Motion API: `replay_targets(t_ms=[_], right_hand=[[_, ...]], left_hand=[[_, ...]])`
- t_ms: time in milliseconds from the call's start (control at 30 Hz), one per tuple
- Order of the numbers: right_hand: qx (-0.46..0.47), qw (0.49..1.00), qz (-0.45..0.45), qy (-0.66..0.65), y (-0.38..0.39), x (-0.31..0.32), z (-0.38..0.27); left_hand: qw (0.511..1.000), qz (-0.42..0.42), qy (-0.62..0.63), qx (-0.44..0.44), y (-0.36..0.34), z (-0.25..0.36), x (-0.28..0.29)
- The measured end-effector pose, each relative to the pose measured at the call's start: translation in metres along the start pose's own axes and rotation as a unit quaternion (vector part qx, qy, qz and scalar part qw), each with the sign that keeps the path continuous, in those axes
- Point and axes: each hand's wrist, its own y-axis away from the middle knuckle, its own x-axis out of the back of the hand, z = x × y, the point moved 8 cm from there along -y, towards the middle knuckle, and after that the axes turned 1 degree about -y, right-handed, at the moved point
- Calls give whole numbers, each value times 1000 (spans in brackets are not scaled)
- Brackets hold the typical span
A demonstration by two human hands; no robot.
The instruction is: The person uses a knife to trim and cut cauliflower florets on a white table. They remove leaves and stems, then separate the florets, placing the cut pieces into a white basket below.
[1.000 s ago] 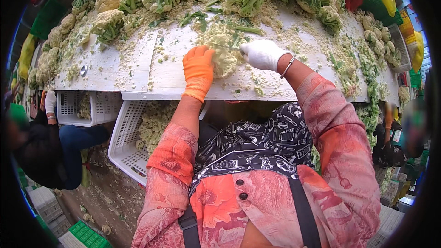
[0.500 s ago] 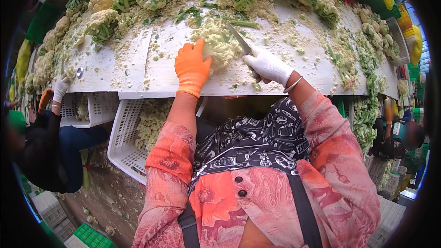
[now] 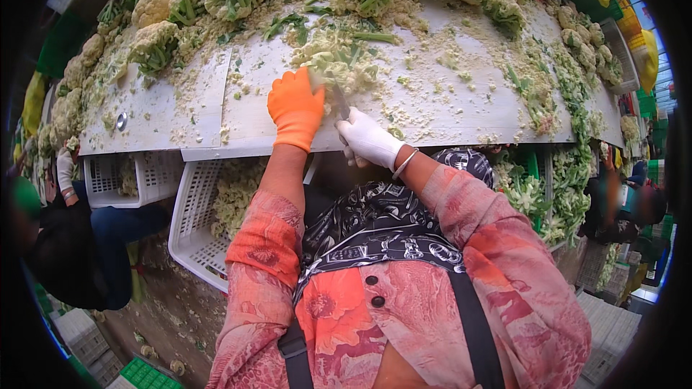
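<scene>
Orange-gloved left hand (image 3: 295, 106) gripping cauliflower (image 3: 333, 66), white-gloved right hand (image 3: 367, 138) clutching half-hidden knife (image 3: 339, 101).

Left hand (image 3: 295, 108), in an orange glove, sits at upper centre of the frame, fingers curled forward and downward. Right hand (image 3: 366, 138), in a white glove, lies just right of it, fist closed. Both forearms rise from lower centre.

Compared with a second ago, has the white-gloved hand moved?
Yes. The right hand has drawn back from further up the white table to its near edge, holding a knife.
</scene>
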Motion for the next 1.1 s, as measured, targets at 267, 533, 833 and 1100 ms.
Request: replay_targets(t_ms=[267,533,833,1100], right_hand=[[20,993,41,106,6,8,-5],[15,992,19,121,-11,18,-20],[-31,990,-84,108,-26,27,-24],[2,951,-50,304,-17,56,-52]], left_hand=[[1000,-13,9,24,1,-3,-2],[1000,-12,8,15,0,-4,-5],[993,-120,-8,11,-12,3,7],[949,-208,-17,-235,-42,22,3]])
